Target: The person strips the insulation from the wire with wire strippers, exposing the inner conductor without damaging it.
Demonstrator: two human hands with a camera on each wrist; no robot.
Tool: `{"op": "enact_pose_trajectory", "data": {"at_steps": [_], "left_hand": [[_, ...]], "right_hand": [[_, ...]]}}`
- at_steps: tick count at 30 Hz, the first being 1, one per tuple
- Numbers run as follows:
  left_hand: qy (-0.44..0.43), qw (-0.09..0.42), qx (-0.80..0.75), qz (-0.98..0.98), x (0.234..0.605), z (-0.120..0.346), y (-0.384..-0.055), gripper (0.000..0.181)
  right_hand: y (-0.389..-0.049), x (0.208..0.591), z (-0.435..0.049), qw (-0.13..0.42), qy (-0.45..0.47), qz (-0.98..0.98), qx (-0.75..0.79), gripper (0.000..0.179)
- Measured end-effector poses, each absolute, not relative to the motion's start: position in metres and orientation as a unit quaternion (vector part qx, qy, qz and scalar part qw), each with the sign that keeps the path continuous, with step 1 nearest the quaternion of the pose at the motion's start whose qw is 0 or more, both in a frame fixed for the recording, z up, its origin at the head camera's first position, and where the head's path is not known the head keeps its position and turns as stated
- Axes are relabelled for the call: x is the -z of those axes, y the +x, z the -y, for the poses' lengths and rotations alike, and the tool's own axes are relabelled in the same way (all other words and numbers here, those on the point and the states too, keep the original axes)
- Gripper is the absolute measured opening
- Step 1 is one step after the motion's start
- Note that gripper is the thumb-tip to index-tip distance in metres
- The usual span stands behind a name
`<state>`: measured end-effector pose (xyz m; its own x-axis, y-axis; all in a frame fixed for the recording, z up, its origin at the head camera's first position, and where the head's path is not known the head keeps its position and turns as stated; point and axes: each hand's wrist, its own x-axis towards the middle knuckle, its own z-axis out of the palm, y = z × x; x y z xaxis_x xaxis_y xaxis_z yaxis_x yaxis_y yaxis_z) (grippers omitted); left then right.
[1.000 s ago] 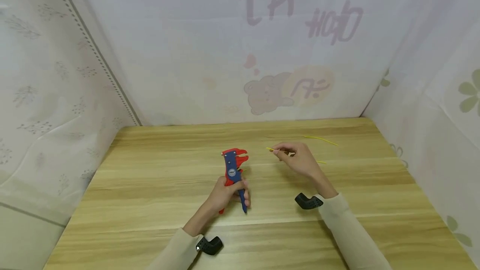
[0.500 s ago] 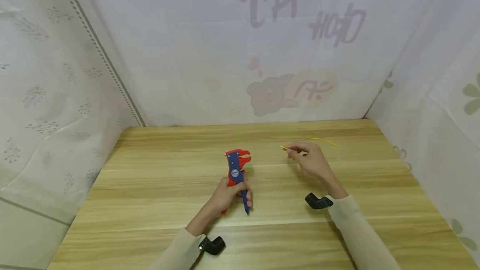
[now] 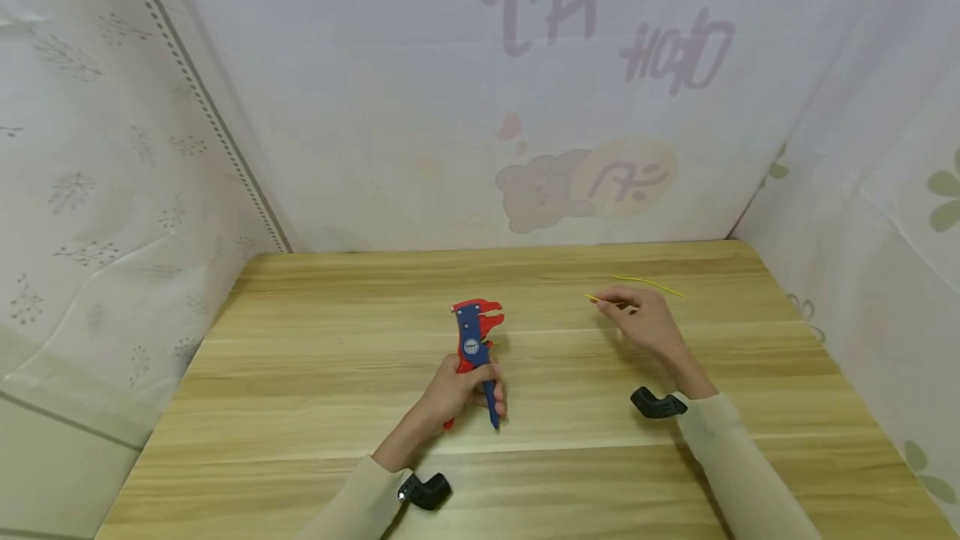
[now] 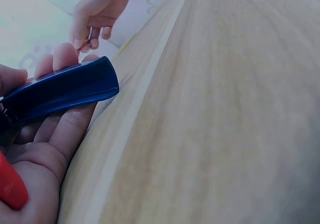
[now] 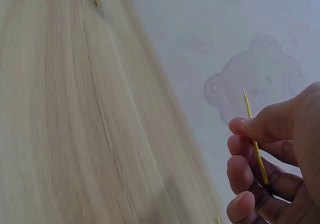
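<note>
A red and blue wire stripper (image 3: 467, 327) is gripped by my left hand (image 3: 448, 390), its red jaws pointing up and right with a gap between them. In the left wrist view the thumb and fingers hold the blue handle (image 4: 70, 89), and the red handle (image 4: 11, 184) lies against the palm. My right hand (image 3: 645, 325), over the table to the right, pinches a short yellow wire (image 5: 247, 104) between thumb and index finger. The wire's upper end shows bare metal; its lower part runs down past the curled fingers.
Another yellow wire (image 3: 648, 283) lies on the wooden table (image 3: 337, 332) behind my right hand. A small yellow bit (image 3: 495, 343) shows beside the stripper. Printed cloth (image 3: 375, 107) hangs behind the table and at both sides. A black device sits at each wrist.
My right hand has moved to the right with the wire, away from the stripper. My left hand keeps its hold on the stripper. The head view has shifted slightly.
</note>
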<state>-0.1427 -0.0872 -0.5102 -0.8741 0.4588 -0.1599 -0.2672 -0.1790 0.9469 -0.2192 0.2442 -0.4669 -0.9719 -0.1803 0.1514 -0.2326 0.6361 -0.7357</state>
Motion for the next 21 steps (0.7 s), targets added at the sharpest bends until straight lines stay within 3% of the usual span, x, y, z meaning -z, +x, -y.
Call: {"op": "enact_pose_trajectory", "data": {"at_steps": [21], "left_hand": [[0.072, 0.243, -0.76, -0.598, 0.509, 0.088, -0.143, 0.028]], "right_hand": [[-0.218, 0.481, -0.278, 0.054, 0.058, 0.934, -0.349, 0.019]]}}
